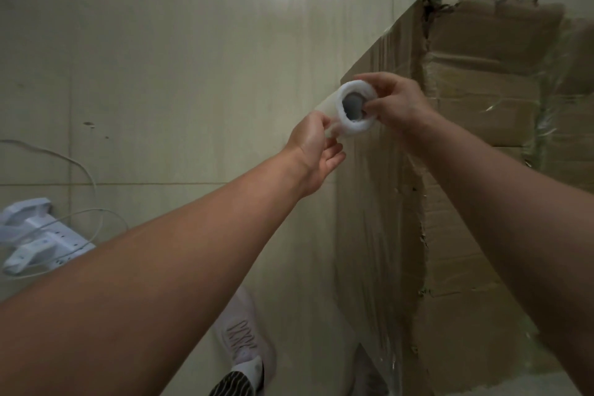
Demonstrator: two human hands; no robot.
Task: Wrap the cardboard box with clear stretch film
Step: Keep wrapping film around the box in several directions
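the cardboard box [482, 100] stands on the floor [160, 74] at the right, its torn sides under wrinkled clear film [379, 235]. just beside its left edge the roll of film [356, 127] is held up end-on (grey core showing). the right hand [398, 103] pinches the roll's near end, fingers at the core. the left hand [316, 151] grips its body from below. a white shoe [244, 341] and a white power strip [35, 235] lie lower left.

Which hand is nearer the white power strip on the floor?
Left. The left hand holds the film roll on the side facing the power strip; the right hand grips the roll's opposite side, by the cardboard box.
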